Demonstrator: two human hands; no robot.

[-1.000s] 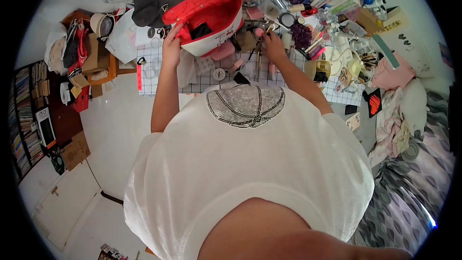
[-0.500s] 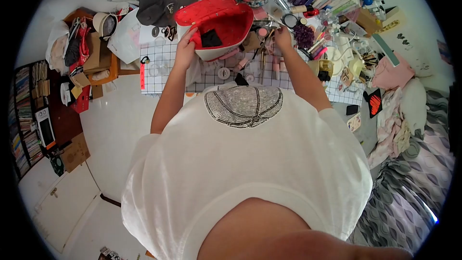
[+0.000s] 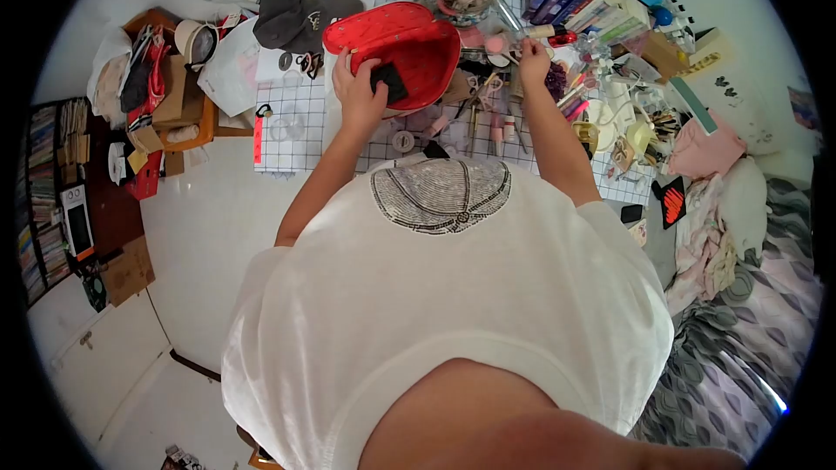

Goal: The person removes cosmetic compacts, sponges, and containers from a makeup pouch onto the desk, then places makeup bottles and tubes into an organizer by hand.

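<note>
Left hand (image 3: 360, 91), partly curled, is grasping an open red-lined case (image 3: 433, 59) over the desk (image 3: 292, 152), black item (image 3: 392, 85) inside; right hand (image 3: 533, 63) is bunching its fingers beside a purple scrunchie (image 3: 556, 82), any hold unclear.

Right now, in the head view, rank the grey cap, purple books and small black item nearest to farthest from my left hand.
1. Small black item: by the left hand, inside the red bag.
2. Grey cap: ahead, left.
3. Purple books: ahead, far right.
</note>
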